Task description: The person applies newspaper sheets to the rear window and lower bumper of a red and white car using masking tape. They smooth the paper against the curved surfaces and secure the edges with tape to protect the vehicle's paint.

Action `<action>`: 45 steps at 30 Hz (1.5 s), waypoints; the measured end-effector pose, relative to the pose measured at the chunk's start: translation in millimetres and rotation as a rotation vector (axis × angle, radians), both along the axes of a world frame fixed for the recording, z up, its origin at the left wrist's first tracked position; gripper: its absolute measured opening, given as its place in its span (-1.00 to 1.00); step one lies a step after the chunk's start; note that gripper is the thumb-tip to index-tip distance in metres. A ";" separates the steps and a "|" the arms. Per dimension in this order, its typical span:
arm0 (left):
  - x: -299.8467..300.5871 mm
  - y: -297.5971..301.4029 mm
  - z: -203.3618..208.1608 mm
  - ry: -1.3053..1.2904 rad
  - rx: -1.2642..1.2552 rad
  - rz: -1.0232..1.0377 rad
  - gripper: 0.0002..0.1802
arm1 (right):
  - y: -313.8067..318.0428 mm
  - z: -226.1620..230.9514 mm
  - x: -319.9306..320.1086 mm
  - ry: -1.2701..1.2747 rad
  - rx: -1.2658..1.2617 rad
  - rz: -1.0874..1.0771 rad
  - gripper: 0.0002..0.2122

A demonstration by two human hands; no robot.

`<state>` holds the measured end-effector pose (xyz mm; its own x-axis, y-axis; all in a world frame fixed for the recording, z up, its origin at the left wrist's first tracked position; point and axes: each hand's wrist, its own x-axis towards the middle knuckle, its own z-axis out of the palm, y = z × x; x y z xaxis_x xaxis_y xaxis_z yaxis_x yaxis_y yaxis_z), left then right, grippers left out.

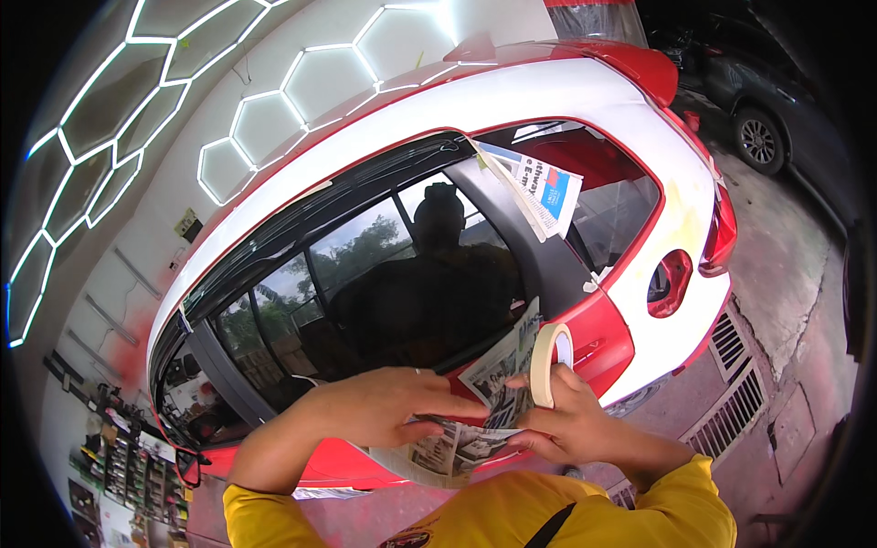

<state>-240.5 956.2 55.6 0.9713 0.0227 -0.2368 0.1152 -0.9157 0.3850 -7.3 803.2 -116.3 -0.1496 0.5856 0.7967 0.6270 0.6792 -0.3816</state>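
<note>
A folded sheet of newspaper (457,451) stretches between my two hands, close in front of the car's red door. My left hand (388,406) pinches the newspaper between thumb and fingers. My right hand (575,420) has its fingers closed around a roll of masking tape (546,365), held on edge, while its thumb presses the paper's right end. The upper part of the sheet rises toward the dark side window (384,274). A second piece of newspaper (539,187) sticks out beside the rear pillar, over the small rear side window.
The red car (605,342) has white, sanded-looking areas (681,215) along its roof edge and rear side. A round opening (671,283) shows in the rear panel. A dark vehicle (776,100) stands behind. Floor grates (731,402) lie at right, shelves with bottles (137,475) at lower left.
</note>
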 end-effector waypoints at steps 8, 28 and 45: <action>158.4 143.3 66.7 -0.838 1.160 0.280 -0.47 | -23.0 -38.1 3.7 0.079 -0.080 -0.005 -0.81; 181.5 138.1 21.1 -0.739 1.277 0.210 -0.26 | -21.9 -53.4 23.6 0.111 -0.070 0.011 -0.80; -3.9 38.5 -71.4 -0.378 -0.130 0.072 -0.33 | -6.4 -29.7 -46.7 -0.032 -0.116 -0.120 -0.80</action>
<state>-244.4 994.7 -15.8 0.9875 0.0872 0.1316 0.0052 -0.8511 0.5250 -54.0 796.8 -146.0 -0.0976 0.6888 0.7184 0.7139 0.5514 -0.4316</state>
